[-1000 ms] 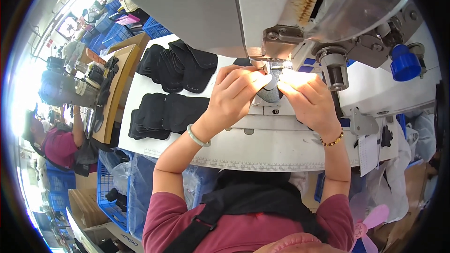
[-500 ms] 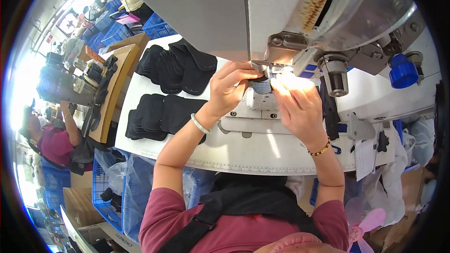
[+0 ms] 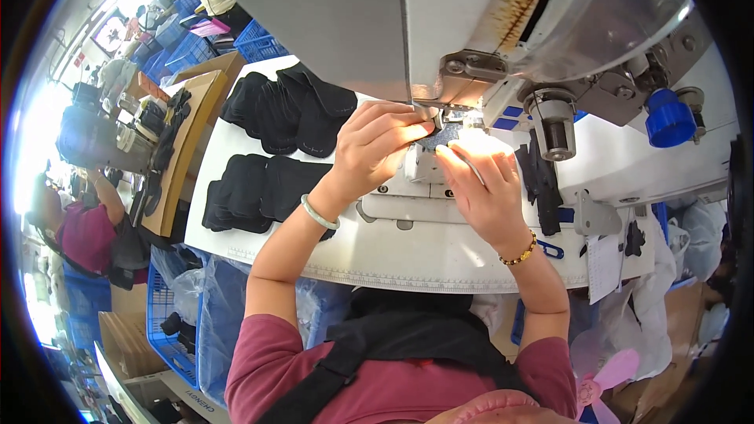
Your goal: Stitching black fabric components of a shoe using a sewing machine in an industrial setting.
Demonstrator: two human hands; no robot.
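- Pinching a small dark fabric piece under the sewing machine head: left hand with fingers clenched on its edge.
- Pressing beside it, right hand with fingers loosely spread, tips touching the piece, grasping nothing else.
- Sitting at the needle area, on the white worktop; dark stacked pieces lying well apart to the left.
- Risking, probably, a fingertip near the needle, or a crooked seam if the piece slips.
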